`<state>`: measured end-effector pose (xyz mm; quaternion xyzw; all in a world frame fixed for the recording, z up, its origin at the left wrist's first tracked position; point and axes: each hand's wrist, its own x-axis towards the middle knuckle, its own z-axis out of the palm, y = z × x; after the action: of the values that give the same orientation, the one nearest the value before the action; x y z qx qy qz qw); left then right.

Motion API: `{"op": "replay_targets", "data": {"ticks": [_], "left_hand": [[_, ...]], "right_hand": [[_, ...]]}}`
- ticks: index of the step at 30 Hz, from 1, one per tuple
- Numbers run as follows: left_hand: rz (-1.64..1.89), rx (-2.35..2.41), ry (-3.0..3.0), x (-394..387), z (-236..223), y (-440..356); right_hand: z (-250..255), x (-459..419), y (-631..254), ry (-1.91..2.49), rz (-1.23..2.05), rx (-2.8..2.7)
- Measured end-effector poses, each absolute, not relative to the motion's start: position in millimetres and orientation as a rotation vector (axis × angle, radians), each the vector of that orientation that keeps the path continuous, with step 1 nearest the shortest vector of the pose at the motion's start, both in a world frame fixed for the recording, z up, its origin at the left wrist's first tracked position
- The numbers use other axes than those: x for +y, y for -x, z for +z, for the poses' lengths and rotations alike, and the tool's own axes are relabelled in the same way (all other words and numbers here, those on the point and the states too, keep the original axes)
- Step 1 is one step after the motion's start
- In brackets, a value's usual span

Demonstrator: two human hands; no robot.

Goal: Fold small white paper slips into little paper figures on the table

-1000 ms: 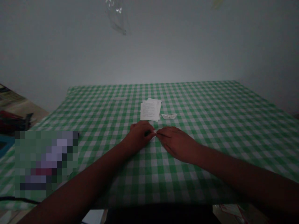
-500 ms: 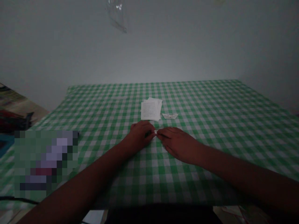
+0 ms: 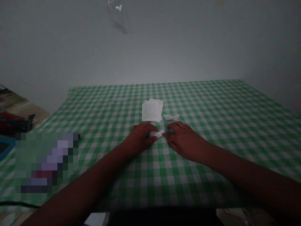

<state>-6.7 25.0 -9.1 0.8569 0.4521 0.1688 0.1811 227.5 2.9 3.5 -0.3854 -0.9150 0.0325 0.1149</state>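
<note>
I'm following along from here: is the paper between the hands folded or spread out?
Folded: the paper is a narrow, angular piece, much smaller than the flat sheets beyond; individual creases are unclear.

One folded paper piece (image 3: 160, 134) lies on the counter (image 3: 223, 103), with one paper boat (image 3: 171, 117) nearer the far edge. One stack (image 3: 149, 112) holds at least two sheets (image 3: 161, 106), exact number unclear, and one black cable (image 3: 18, 204) lies at the near left corner.
</note>
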Motion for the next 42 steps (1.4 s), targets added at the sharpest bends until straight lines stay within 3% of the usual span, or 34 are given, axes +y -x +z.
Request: {"op": "replay_targets", "data": {"ticks": [12, 23, 33, 42], "left_hand": [[0.438, 1.225, -2.509, 24, -9, 7], [0.441, 1.159, -2.510, 21, -6, 9], [0.338, 1.152, -2.489, 18, 3, 9], [0.348, 1.179, -2.504, 18, -5, 8]], "right_hand": [[-1, 15, -229, 1.207, 0.134, -2.590], [-6, 25, -232, 1.006, 0.290, -2.518], [0, 7, -224, 1.020, 0.154, -2.677], [-4, 11, -217, 0.946, 0.331, -2.600]]}}
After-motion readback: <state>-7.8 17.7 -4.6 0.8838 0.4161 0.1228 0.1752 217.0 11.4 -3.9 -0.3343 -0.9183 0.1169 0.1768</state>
